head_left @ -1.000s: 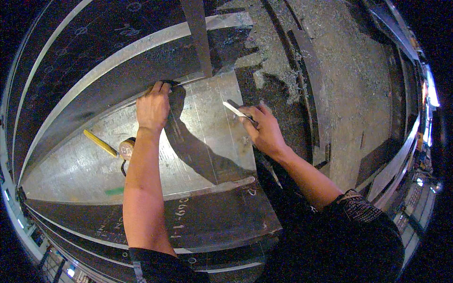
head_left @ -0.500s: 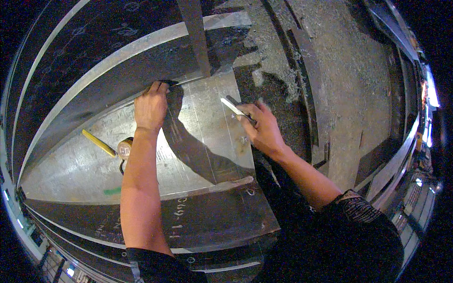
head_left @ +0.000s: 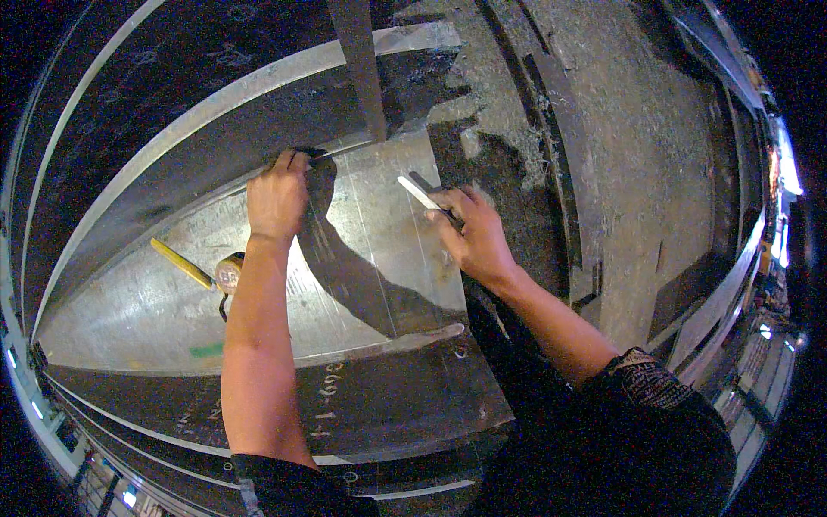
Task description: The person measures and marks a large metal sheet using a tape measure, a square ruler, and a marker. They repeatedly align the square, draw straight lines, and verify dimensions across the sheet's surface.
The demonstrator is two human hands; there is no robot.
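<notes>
A bright steel plate (head_left: 370, 181) lies in front of me, between upright dark steel walls. At the plate's far edge is my left hand (head_left: 276, 196), its fingers closed by a small dark thing (head_left: 317, 153); what they hold is mostly hidden. My right hand (head_left: 474, 234) is over the plate's right end, pinching a slim white stick (head_left: 415, 191) that points up and left. Its exact kind is not clear. Left of my left forearm, a round-faced tape measure (head_left: 229, 272) rests on the plate near a yellow strip (head_left: 181, 262); whether they are joined I cannot tell.
The far dark wall (head_left: 207, 146) curves along the plate, and a narrow upright steel bar (head_left: 357, 73) stands against it. A near dark wall (head_left: 413, 388) bears white markings. Rightward is a dusty, debris-strewn surface (head_left: 620, 172) with a long dark steel strip (head_left: 556, 164).
My right hand and the white stick have shifted very slightly left. My left hand stays at the far edge, almost unmoved.
</notes>
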